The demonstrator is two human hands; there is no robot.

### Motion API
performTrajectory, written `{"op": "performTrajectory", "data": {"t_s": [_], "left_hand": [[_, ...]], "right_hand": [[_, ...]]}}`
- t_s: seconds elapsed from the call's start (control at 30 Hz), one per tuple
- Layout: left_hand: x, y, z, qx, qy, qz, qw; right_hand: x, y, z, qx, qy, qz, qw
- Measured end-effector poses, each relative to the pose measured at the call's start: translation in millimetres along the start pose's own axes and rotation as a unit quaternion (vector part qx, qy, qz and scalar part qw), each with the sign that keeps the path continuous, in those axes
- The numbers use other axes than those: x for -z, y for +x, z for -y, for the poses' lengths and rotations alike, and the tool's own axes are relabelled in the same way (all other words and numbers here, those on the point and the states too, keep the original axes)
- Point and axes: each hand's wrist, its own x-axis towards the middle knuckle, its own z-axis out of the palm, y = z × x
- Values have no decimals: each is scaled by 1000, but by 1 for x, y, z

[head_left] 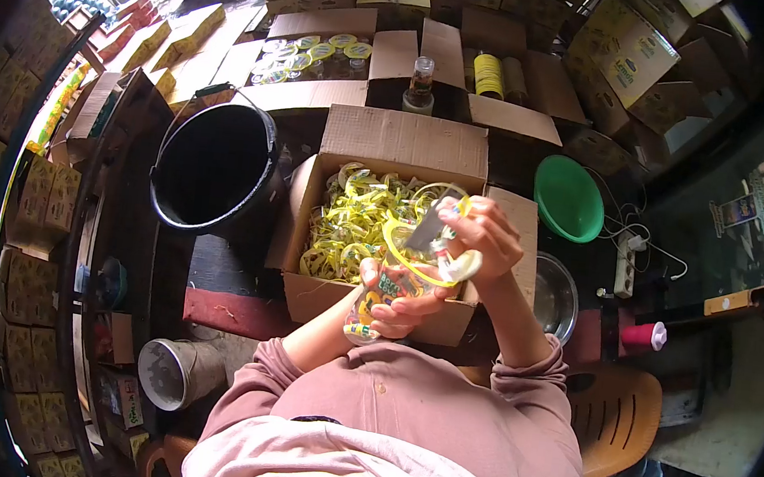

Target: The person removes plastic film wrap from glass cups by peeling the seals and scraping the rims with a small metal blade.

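My left hand (404, 312) is wrapped around a clear plastic cup (364, 315) with coloured print on its side. The cup is tilted, its yellow-edged mouth turned up toward my other hand. Fingers closed, my right hand (495, 240) pinches a flat grey blade-like piece (426, 231) at the cup's rim. A yellow strip and a whitish piece hang by those fingers; whether they are attached to the cup I cannot tell. Both hands are over the near right part of an open cardboard box (406, 135), filled with loose yellow-and-clear plastic rings and strips (358, 204).
A black bucket (166, 190) stands left of the box. On the right are a green basin (547, 195), a metal bowl (563, 297), a power strip (625, 266) and a pink thread spool (641, 336). Behind, a glass bottle (421, 81) stands before open cartons, one holding yellow-lidded cups (320, 51).
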Motion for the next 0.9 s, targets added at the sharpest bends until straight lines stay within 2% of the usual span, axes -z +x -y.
{"op": "performTrajectory", "data": {"t_s": [0.13,0.23,0.27,0.3,0.37,0.4,0.5,0.53,0.57,0.63,0.67,0.73,0.9], "left_hand": [[-3,-19,-5,-21,53,-90,994],[-12,-37,-4,-23,147,-148,978],[-14,-45,-8,-6,189,-169,967],[-20,-47,-13,28,233,-179,955],[-28,-55,-16,-16,287,-222,932],[-33,-56,-20,-26,354,-243,903],[-47,-47,-17,-117,492,-319,802],[-51,-44,-21,-112,529,-330,774],[-55,-38,-15,-159,561,-364,726],[-52,-40,-20,-173,671,-406,596],[-51,-38,-19,-177,710,-401,551],[-55,-22,-12,-185,781,-389,453],[-49,-21,-11,-194,857,-372,300]], "right_hand": [[12,14,-12,-75,-59,4,995],[22,9,-21,-242,-52,151,957],[23,0,-29,-260,9,226,939],[25,0,-26,-353,-55,420,834],[26,-19,-19,-356,-143,579,719],[25,-36,-26,-365,-133,604,696],[33,-45,-26,-383,-149,569,713],[36,-42,-24,-424,-114,529,726],[40,-48,-25,-436,-79,492,749],[43,-49,-25,-455,-13,411,790],[44,-48,-22,-492,33,356,793],[43,-39,-9,-496,44,258,828],[33,-22,22,-496,119,11,860]]}}
